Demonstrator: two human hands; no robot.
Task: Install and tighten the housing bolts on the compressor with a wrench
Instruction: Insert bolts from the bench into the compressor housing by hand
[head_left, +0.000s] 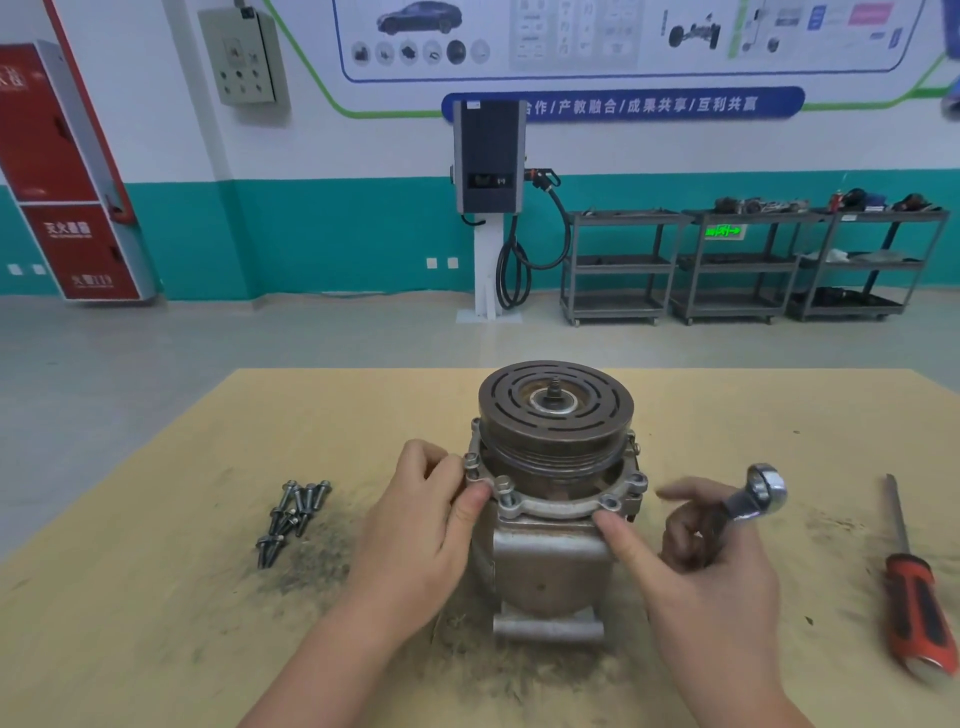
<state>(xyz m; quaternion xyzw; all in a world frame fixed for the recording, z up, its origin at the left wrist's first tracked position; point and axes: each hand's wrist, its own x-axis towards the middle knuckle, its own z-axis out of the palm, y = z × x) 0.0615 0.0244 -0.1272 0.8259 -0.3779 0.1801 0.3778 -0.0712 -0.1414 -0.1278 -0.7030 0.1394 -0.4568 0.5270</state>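
The compressor (548, 566) stands upright in the middle of the board, its brown pulley (555, 410) on top and a silver housing flange (558, 506) below it. My left hand (415, 525) grips the flange's left edge, thumb on the rim beside a seated bolt (504, 486). My right hand (701, 551) holds a shiny ring wrench (756, 496) in its curled fingers, while its thumb presses the flange near an empty bolt hole (609, 503). Several loose bolts (293, 517) lie in a pile to the left.
A red-handled screwdriver (917, 592) lies at the right on the tan board (156, 597), which is dusted with dark grit. Beyond the board are bare floor, a charging post (488, 208) and grey shelf carts (727, 265).
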